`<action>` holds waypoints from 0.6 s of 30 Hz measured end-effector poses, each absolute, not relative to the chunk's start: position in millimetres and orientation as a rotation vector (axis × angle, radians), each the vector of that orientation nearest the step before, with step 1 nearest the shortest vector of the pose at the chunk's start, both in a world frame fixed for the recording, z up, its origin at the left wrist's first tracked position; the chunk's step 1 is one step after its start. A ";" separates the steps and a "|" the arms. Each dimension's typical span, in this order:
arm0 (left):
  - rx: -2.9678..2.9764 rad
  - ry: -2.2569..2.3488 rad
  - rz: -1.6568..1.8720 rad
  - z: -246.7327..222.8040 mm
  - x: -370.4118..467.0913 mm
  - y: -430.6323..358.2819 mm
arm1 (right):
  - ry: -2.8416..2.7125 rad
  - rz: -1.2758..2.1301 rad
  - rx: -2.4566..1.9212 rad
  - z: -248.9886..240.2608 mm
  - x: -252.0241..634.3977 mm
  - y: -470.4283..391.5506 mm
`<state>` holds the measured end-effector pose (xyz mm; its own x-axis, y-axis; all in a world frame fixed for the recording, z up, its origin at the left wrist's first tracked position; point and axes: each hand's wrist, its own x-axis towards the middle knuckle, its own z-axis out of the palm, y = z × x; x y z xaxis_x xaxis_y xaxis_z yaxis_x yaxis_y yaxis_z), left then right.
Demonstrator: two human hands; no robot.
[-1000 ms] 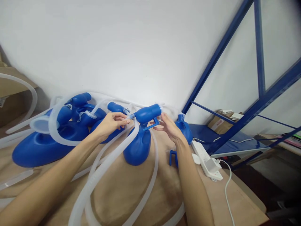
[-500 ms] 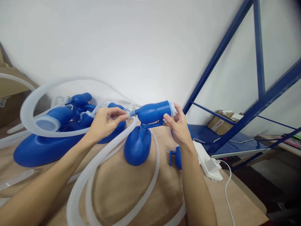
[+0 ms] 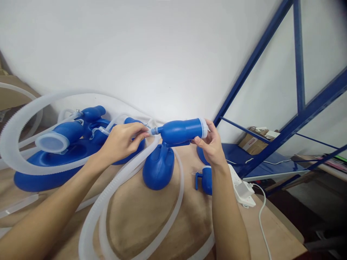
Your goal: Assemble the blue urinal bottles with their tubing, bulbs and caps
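A blue plastic bottle-shaped urinal piece (image 3: 182, 131), lying sideways in the air, has a translucent cap (image 3: 203, 128) on its right end. My right hand (image 3: 213, 142) is closed around that capped end, thumb in front. At the piece's narrow left neck, a metal clamp (image 3: 155, 130) sits by the end of a ribbed translucent hose (image 3: 121, 177). There my left hand (image 3: 125, 140) pinches the hose end; its fingertips partly hide it. Below the held piece stands a blue jug (image 3: 158, 169) on the wooden table (image 3: 141, 224).
More blue containers (image 3: 54, 177) and capped pieces (image 3: 65, 135) lie at the left among looping hoses. A small blue part (image 3: 206, 180) and a white power strip (image 3: 245, 198) are at the right. Behind them rises a blue metal rack (image 3: 252, 57) holding a cardboard box (image 3: 253, 142).
My right hand and the blue piece have shifted slightly right, and its lower handle has turned mostly out of sight. The hose loop at the left has swung further left.
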<state>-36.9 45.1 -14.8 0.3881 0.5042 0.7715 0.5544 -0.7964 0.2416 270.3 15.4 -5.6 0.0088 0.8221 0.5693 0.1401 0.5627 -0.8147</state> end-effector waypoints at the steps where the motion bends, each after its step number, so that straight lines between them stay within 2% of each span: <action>1: -2.618 -0.983 -1.406 -16.0 -34.7 46.3 | -1.502 0.633 -0.877 -6.1 273.3 15.9; 5: -2.815 -1.033 -1.293 -25.3 -22.8 54.2 | -1.521 0.602 -0.944 -9.5 282.5 23.1; 10: -2.740 -1.154 -1.114 -38.3 -14.4 69.1 | -1.568 0.663 -1.022 -17.5 292.2 33.5; 18: -2.632 -1.288 -1.135 -40.4 -3.8 100.4 | -2.023 1.042 -1.547 -61.3 304.9 59.0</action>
